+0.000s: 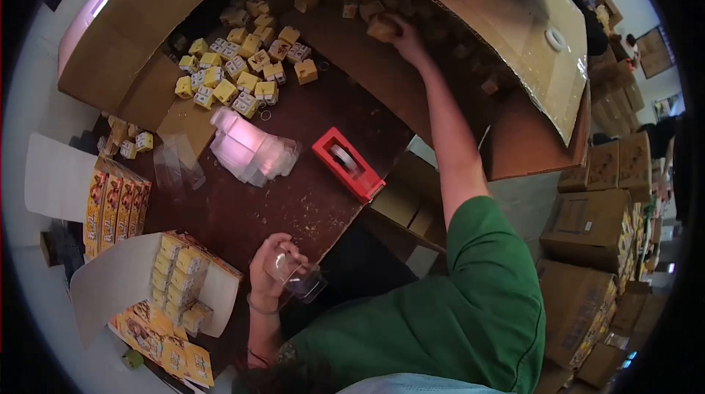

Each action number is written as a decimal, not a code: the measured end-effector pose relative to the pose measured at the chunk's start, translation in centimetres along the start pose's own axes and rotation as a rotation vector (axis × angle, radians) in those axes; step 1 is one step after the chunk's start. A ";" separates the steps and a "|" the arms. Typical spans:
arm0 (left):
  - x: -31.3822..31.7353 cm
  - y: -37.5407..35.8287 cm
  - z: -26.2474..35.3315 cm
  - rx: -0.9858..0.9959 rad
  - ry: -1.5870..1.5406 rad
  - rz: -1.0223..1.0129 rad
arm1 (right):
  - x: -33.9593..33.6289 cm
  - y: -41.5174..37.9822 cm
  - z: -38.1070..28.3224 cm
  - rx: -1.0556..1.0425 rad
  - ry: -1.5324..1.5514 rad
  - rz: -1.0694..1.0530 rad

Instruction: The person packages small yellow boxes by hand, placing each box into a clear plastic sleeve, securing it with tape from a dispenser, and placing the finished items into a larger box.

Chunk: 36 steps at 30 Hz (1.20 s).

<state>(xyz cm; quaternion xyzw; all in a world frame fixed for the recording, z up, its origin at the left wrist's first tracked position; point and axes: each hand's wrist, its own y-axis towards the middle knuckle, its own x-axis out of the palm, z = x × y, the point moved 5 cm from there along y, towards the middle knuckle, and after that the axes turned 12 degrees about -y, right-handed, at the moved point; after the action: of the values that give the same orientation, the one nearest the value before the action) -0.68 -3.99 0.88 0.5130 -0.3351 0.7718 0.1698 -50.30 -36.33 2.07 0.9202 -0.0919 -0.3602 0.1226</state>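
Observation:
My left hand (269, 273) is closed around a clear plastic case (302, 282) by the table's front edge. Stretched far forward, my right hand (405, 39) reaches into a large cardboard carton (345, 52) with its fingers on a small yellowish cube (382, 27). More such cubes lie in the shadow around it. A red tape dispenser (349, 164) rests on the dark table (294, 207) between my arms. Left of the dispenser lies a stack of clear plastic sleeves (253, 148). Behind them are loose yellow-and-white printed cubes (239, 63), heaped partly inside another carton.
An open display box (209, 284) at the lower left holds wrapped rows of cubes. Orange printed boxes (114, 207) stand beyond it. A roll of tape (555, 40) lies on a carton flap. Stacked cartons (584, 232) line the right side, with people farther back.

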 end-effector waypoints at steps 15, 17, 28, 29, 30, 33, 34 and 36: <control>5.8 0.8 -1.4 0.017 0.163 -0.405 | 6.7 -27.4 -32.5 -0.230 0.578 -0.560; 5.9 -0.2 -1.3 0.100 0.153 -0.331 | 7.9 -29.5 -32.9 -0.079 0.657 -0.505; 1.8 -1.6 0.6 0.411 -0.165 0.146 | 5.7 -31.5 -31.8 0.162 1.011 -0.525; 2.0 -1.7 0.3 0.409 -0.137 0.159 | 6.5 -32.3 -32.7 0.159 1.027 -0.583; 2.1 -1.9 0.0 0.405 -0.108 0.173 | 6.9 -32.7 -33.1 0.185 0.943 -0.564; 2.0 -2.4 -0.3 0.509 0.043 0.208 | 7.0 -32.2 -34.1 -0.055 0.345 -0.358; 2.1 -2.7 0.0 0.569 0.103 0.220 | 7.2 -32.8 -34.7 -0.110 0.245 -0.290; 2.3 -3.2 0.4 0.622 0.147 0.249 | 7.7 -34.1 -35.5 -0.210 0.164 -0.132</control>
<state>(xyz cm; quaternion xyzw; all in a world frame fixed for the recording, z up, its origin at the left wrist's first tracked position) 0.59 -2.10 4.13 0.4382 -0.1308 0.8868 -0.0667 -17.69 -0.15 12.43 0.9327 0.0172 -0.2987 0.2014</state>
